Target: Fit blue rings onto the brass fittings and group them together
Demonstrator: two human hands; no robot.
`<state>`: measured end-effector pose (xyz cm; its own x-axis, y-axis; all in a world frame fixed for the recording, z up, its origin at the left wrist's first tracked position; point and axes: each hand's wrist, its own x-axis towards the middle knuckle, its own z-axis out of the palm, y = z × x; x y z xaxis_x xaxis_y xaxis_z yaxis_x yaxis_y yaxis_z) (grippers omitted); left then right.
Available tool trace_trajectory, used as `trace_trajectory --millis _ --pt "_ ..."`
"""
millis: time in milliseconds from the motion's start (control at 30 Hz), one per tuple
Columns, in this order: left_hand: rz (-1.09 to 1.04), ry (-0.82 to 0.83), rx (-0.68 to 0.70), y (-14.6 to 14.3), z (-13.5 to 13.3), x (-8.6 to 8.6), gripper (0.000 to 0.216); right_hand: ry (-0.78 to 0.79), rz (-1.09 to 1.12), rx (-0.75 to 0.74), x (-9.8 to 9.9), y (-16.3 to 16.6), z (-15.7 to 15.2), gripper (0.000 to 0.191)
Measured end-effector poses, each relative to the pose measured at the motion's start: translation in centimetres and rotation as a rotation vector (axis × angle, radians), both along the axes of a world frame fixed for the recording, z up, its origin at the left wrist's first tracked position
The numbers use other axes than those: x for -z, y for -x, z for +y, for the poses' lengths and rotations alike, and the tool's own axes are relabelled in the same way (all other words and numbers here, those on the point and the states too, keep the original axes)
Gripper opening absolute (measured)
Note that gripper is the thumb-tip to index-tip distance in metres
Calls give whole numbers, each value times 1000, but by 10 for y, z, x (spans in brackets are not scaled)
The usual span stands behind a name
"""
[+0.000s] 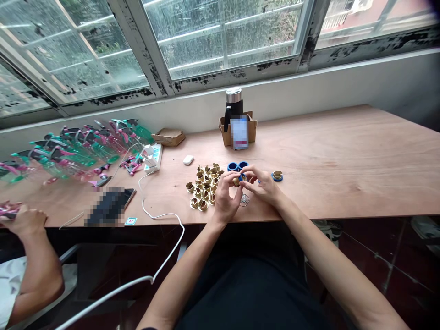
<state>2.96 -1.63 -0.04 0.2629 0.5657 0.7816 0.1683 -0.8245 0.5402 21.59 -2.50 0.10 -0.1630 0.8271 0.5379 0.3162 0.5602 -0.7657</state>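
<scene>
Close together over the table's front edge, both of my hands work on one small brass fitting with a blue ring (pixel 242 178). Closed fingers of my left hand (pixel 227 197) grip its brass side. My right hand (pixel 263 185) pinches the blue ring from the other side. A pile of brass fittings (pixel 202 188) lies just left of my left hand. Behind my fingers sit two blue rings (pixel 233 167). Thin metal rings (pixel 244 200) lie under my hands. To the right, a brass fitting on a blue ring (pixel 277 175) rests on the wood.
A black flask (pixel 234 107) stands in a cardboard box with a phone (pixel 239 133) leaning on it. Left are a power strip (pixel 153 158), a white cable, a tablet-like device (pixel 110 207) and many spray bottles (pixel 75 146). A co-worker's hand (pixel 25 220) is at far left.
</scene>
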Motion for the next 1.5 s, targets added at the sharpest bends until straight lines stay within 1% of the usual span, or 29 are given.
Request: trace_trajectory --millis 167,533,767,1067,1500 --pt "15 -13 -3 0 -1 -2 34 7 6 6 -2 1 -1 33" --pt "31 -14 -21 -1 0 0 36 23 -22 34 -1 1 -1 35" --pt "58 -6 -35 -1 0 1 35 16 -37 37 -1 1 -2 33" --pt "38 12 -19 -1 1 0 35 19 -43 52 3 1 0 33" --pt "42 38 -11 -1 1 0 31 29 -61 77 3 1 -1 33"
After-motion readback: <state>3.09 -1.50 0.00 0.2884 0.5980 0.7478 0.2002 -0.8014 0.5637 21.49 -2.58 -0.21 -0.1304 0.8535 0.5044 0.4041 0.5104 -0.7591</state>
